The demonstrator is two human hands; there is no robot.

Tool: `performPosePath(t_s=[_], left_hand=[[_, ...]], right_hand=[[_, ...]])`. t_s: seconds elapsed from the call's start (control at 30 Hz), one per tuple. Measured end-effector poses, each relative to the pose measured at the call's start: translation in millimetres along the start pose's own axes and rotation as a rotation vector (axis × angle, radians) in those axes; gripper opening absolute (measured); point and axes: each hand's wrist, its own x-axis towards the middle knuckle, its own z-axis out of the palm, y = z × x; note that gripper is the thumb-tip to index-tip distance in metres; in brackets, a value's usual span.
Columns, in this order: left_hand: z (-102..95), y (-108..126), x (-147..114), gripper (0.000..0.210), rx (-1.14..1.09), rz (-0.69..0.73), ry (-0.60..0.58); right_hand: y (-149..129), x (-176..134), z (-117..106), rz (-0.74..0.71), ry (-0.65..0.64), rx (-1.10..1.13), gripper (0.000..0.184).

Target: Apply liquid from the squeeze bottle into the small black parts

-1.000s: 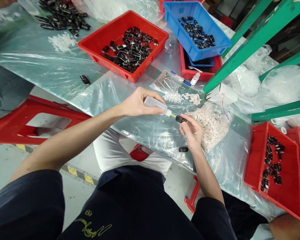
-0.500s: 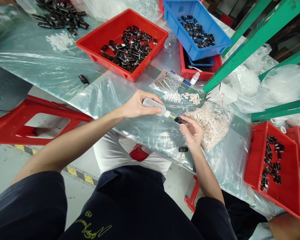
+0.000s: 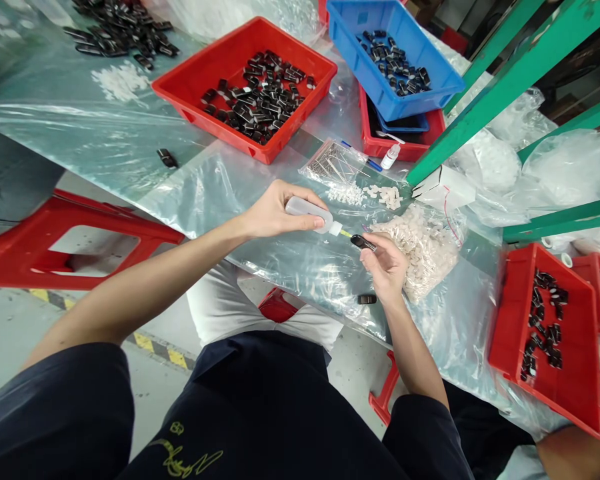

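My left hand (image 3: 283, 212) is closed around a translucent squeeze bottle (image 3: 307, 215) with a white cap and a thin yellow-green tip pointing right. Between the fingers of my right hand (image 3: 387, 263) is a small glossy black plastic piece (image 3: 363, 243). The bottle's tip reaches close to the left end of this piece; whether they touch I cannot tell. A similar black piece (image 3: 367, 299) lies on the table below, near its front edge. Just beyond my right hand sits a clear bag of small pale parts (image 3: 420, 250).
A red tray (image 3: 180, 100) and a blue tray (image 3: 400, 103) hold black pieces. Small white parts (image 3: 345, 193), a bag of metal pins (image 3: 333, 160) and a small white bottle (image 3: 391, 157) lie ahead. A green post (image 3: 510, 100) slants at right. Another red tray (image 3: 577, 393) stands right.
My right hand has shifted very slightly right and the black piece in it has tilted a little. The bottle has barely moved.
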Motion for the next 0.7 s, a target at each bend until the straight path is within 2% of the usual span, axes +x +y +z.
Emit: performPosePath(t_s=[0.7], left_hand=[[-0.3,5.0,-0.4,0.047,-0.023,0.002,-0.006]], right_hand=[[4.3,-0.4,-1.6,-0.035,-0.01,0.04,0.026]])
